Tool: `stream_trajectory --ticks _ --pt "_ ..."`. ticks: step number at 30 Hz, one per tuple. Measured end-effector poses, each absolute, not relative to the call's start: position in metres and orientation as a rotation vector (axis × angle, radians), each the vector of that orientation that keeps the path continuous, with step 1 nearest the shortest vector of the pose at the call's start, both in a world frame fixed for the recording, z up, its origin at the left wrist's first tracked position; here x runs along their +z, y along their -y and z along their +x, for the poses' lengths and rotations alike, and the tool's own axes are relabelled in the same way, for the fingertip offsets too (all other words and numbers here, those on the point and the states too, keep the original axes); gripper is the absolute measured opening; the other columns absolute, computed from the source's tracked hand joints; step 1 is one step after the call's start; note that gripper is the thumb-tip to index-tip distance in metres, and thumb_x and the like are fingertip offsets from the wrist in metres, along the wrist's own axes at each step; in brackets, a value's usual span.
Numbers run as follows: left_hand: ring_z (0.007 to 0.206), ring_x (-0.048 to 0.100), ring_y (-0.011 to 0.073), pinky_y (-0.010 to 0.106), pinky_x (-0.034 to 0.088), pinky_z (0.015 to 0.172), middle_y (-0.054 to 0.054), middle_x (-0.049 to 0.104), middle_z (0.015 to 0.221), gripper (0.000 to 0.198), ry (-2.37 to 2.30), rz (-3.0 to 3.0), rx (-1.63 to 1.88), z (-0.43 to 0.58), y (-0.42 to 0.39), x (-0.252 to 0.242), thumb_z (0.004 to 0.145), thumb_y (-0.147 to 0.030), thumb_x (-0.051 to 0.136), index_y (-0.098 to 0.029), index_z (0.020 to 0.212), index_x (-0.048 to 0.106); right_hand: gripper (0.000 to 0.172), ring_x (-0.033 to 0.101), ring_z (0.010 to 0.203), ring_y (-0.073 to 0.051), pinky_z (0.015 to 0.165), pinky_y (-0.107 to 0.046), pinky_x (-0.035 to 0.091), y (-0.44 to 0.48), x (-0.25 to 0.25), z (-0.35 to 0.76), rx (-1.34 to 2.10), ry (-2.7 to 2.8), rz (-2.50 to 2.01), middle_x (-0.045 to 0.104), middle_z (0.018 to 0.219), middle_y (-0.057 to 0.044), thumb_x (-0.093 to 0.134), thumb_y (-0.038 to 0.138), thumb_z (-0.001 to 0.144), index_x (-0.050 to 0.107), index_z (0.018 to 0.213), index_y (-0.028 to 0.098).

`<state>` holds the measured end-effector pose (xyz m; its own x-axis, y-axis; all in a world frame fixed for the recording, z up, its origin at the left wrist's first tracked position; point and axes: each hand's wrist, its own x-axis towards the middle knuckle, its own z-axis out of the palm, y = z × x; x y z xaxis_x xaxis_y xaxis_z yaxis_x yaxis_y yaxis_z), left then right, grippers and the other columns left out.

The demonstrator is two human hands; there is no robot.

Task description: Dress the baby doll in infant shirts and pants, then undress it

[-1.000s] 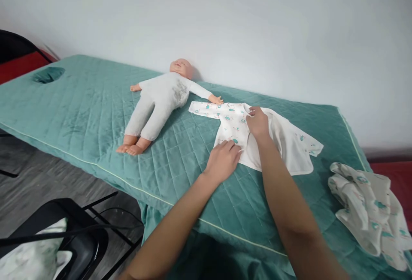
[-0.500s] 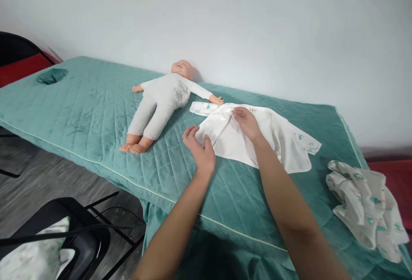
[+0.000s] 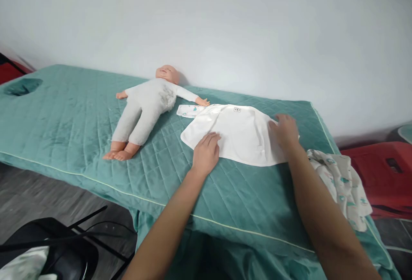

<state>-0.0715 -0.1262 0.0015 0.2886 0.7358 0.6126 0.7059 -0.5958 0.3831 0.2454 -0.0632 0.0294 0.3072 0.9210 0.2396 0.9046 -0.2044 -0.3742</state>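
Note:
A white baby shirt (image 3: 240,132) lies spread on the green quilted bed cover (image 3: 161,164), its inside facing up and a printed sleeve reaching left. My left hand (image 3: 207,153) rests flat on the shirt's lower left part, fingers stretched out. Over its right side is my right hand (image 3: 285,132), slightly blurred, with fingers apart; it covers most of the right sleeve. Left of the shirt, a baby doll (image 3: 146,106) in a white cloth body lies on its back. One doll hand touches or nearly touches the left sleeve.
A crumpled printed baby garment (image 3: 346,185) lies at the bed's right end, partly behind my right forearm. Beyond it stands a red chair (image 3: 383,173). A black folding chair (image 3: 64,245) with cloth on it is at lower left. The white wall (image 3: 225,35) borders the back.
My right hand has moved from the shirt's top middle to its right side. My left hand has shifted onto the cloth, which lies flatter. The view has turned right.

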Motion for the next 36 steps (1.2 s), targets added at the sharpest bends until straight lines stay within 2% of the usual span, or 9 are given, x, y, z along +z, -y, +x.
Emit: stream_trajectory --ticks 1,4,7,11,15,20,25,31,36 --pt "0.123 0.062 0.0222 0.041 0.052 0.109 0.008 0.071 0.121 0.033 -1.386 2.514 1.187 -0.07 0.126 0.001 0.09 -0.004 0.047 -0.018 0.117 0.061 0.045 0.055 0.119 -0.036 0.099 -0.05 0.044 0.068 0.028 0.265 0.039 1.586 -2.272 0.063 0.126 -0.022 0.055 0.044 0.087 0.065 0.118 0.012" --pt "0.126 0.061 0.022 0.041 0.051 0.11 0.008 0.071 0.124 0.035 -1.378 2.545 1.064 -0.063 0.125 0.001 0.092 -0.007 0.047 -0.018 0.121 0.062 0.044 0.063 0.096 -0.032 0.083 -0.043 0.047 0.079 0.026 0.298 0.184 1.562 -2.469 0.07 0.102 -0.016 0.053 0.055 0.086 0.07 0.101 0.017" --pt "0.132 0.058 0.0222 0.043 0.047 0.114 0.011 0.068 0.132 0.034 -1.364 2.564 0.861 -0.045 0.117 0.002 0.096 -0.013 0.045 -0.016 0.126 0.061 0.037 0.063 0.088 -0.028 0.077 -0.039 0.045 0.081 0.027 0.3 0.202 1.571 -2.448 0.072 0.096 -0.014 0.053 0.05 0.087 0.071 0.095 0.019" --pt "0.145 0.044 0.0234 0.045 0.034 0.123 0.011 0.052 0.152 0.039 -1.311 2.607 0.576 -0.007 0.089 0.004 0.1 -0.023 0.04 -0.014 0.135 0.057 0.033 0.061 0.099 -0.032 0.083 -0.044 0.045 0.079 0.027 0.293 -0.056 1.436 -2.365 0.07 0.108 -0.017 0.052 0.041 0.09 0.071 0.103 0.017" --pt "0.151 0.033 0.0243 0.046 0.027 0.125 0.006 0.041 0.161 0.047 -1.267 2.651 0.404 0.041 0.05 0.004 0.103 -0.031 0.031 -0.017 0.144 0.05 0.03 0.054 0.114 -0.035 0.095 -0.05 0.042 0.077 0.024 0.28 -0.242 1.412 -2.237 0.064 0.119 -0.019 0.056 0.028 0.086 0.069 0.109 0.016" --pt "0.152 0.03 0.0263 0.047 0.023 0.125 0.008 0.039 0.161 0.051 -1.218 2.726 0.328 0.082 0.021 0.006 0.102 -0.028 0.027 -0.015 0.149 0.045 0.03 0.055 0.111 -0.031 0.097 -0.044 0.043 0.076 0.023 0.235 -0.074 1.597 -1.933 0.062 0.119 -0.017 0.053 0.034 0.091 0.063 0.113 0.016" --pt "0.149 0.034 0.0268 0.045 0.023 0.125 0.012 0.051 0.152 0.046 -1.125 2.744 0.386 0.085 0.017 0.009 0.1 -0.03 0.036 -0.012 0.138 0.053 0.031 0.059 0.091 -0.027 0.08 -0.038 0.046 0.075 0.025 0.199 0.162 1.596 -1.997 0.063 0.107 -0.014 0.055 0.047 0.092 0.057 0.104 0.018" --pt "0.138 0.047 0.025 0.042 0.028 0.121 0.015 0.06 0.137 0.034 -1.161 2.698 0.54 0.083 0.018 0.007 0.098 -0.025 0.039 -0.013 0.126 0.055 0.01 0.056 0.076 -0.023 0.072 -0.034 0.041 0.074 0.027 0.2 0.198 1.56 -1.924 0.061 0.082 -0.005 0.043 0.026 0.094 0.053 0.091 0.022" --pt "0.126 0.056 0.0248 0.045 0.032 0.118 0.012 0.063 0.13 0.028 -1.204 2.637 0.631 0.085 0.02 0.013 0.095 -0.027 0.045 -0.018 0.119 0.057 0.008 0.056 0.076 -0.021 0.073 -0.034 0.043 0.077 0.034 0.196 0.173 1.53 -1.794 0.063 0.083 -0.004 0.047 0.025 0.091 0.054 0.088 0.024"
